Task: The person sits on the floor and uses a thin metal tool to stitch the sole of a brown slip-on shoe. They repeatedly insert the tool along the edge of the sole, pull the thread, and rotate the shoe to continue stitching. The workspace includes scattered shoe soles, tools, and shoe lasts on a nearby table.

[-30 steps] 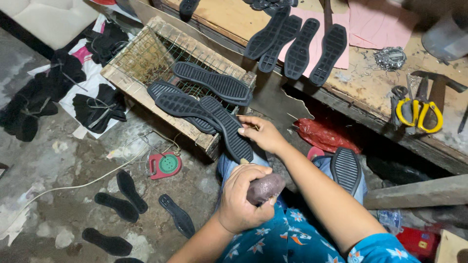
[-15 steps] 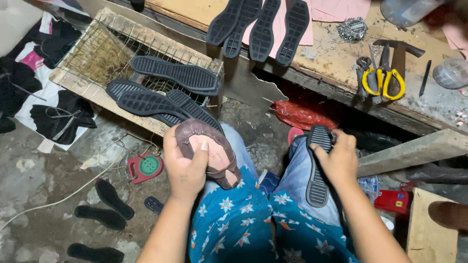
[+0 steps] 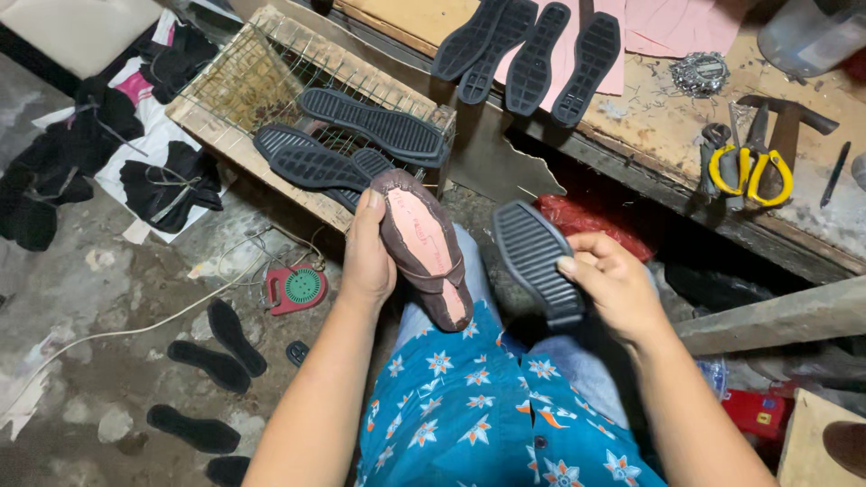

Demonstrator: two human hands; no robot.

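Bare forearms and hands [image 3: 365,261], blue shirt [image 3: 478,415] with white-and-orange star flowers, pale blue jeans [image 3: 568,370].

Workbench [image 3: 667,135] with soles [image 3: 532,50], pliers [image 3: 749,167]

Left hand [image 3: 365,257] grips brown shoe [image 3: 424,248], bottom up; right hand [image 3: 613,284] holds black sole [image 3: 537,257] beside it, w/ more soles [image 3: 532,50] on tabletop [image 3: 667,126].

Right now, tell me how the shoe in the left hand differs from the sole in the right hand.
The brown shoe upper with a pinkish bottom, in the left hand, is bulky and smooth; the black ribbed rubber sole, in the right hand, is flat and grooved. The shoe shows its underside; the sole shows its tread. Both are held above the lap.
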